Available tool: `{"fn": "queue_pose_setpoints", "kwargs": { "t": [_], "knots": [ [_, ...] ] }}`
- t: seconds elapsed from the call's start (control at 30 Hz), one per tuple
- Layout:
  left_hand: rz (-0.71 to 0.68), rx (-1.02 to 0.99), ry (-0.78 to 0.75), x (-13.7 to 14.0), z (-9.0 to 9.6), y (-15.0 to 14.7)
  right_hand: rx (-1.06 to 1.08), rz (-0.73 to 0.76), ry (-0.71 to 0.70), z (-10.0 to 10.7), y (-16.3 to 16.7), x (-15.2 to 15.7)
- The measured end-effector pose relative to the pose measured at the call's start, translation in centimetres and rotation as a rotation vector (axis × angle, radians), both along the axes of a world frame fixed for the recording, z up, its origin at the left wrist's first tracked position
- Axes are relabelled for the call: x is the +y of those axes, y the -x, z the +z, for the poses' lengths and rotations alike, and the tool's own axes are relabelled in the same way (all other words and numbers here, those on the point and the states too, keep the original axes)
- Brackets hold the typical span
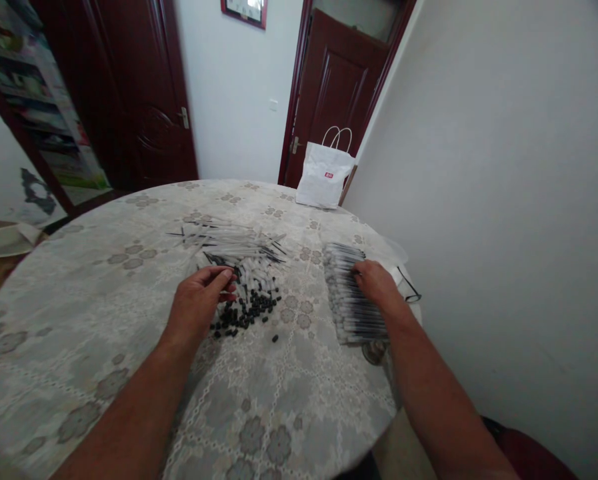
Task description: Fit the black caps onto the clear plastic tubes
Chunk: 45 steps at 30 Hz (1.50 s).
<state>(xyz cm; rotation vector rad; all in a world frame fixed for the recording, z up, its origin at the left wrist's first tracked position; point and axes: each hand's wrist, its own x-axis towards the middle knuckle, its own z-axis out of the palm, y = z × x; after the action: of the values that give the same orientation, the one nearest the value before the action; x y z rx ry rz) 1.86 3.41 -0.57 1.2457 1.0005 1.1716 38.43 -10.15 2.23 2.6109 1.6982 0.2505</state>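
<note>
My left hand (201,297) is over the left side of a pile of small black caps (251,308), its thumb and fingers drawn together. What they pinch is too small to make out. White plastic pieces (256,273) lie just beyond the caps, and behind them is a loose heap of thin translucent pen refills (229,237) with dark ends. My right hand (375,280) reaches onto a neat row of pens (349,300) laid side by side. Its fingers are closed on a pen near the row's far right side; I cannot tell whether that pen is lifted.
A patterned cloth covers the round table (273,373). One black cap (275,339) lies apart in front of the pile. A white paper bag (325,177) stands at the far edge. Glasses (409,290) and a small round object (373,353) are by the right edge, near the wall.
</note>
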Motion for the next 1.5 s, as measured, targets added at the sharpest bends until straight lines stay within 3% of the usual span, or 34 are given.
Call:
{"fn": "queue_pose_setpoints", "kwargs": {
  "t": [0.53,0.7,0.8,0.9,1.13,1.3,1.5],
  "knots": [
    [0.028,-0.031,-0.015,-0.1,0.1,0.1,-0.063,-0.074,-0.042,0.0,1.0,0.1],
    [0.043,-0.066,-0.004,0.1,0.0,0.2,0.042,0.147,-0.148,0.7,6.3,1.0],
    [0.054,-0.080,-0.004,0.3,-0.3,0.2,0.154,0.336,-0.071,0.3,10.9,2.6],
    [0.071,-0.098,0.010,0.5,-0.6,0.3,0.201,0.408,0.010,-1.0,14.1,5.0],
    [0.107,-0.121,0.028,0.6,-0.4,0.5,0.133,0.138,-0.122,-4.0,14.0,10.7],
    [0.130,-0.139,0.029,0.7,-0.4,0.7,0.096,0.033,-0.043,-5.4,13.8,12.8],
    [0.208,-0.205,0.034,1.7,-0.5,1.9,0.071,0.006,0.007,-6.2,14.5,12.9]
  ]
}}
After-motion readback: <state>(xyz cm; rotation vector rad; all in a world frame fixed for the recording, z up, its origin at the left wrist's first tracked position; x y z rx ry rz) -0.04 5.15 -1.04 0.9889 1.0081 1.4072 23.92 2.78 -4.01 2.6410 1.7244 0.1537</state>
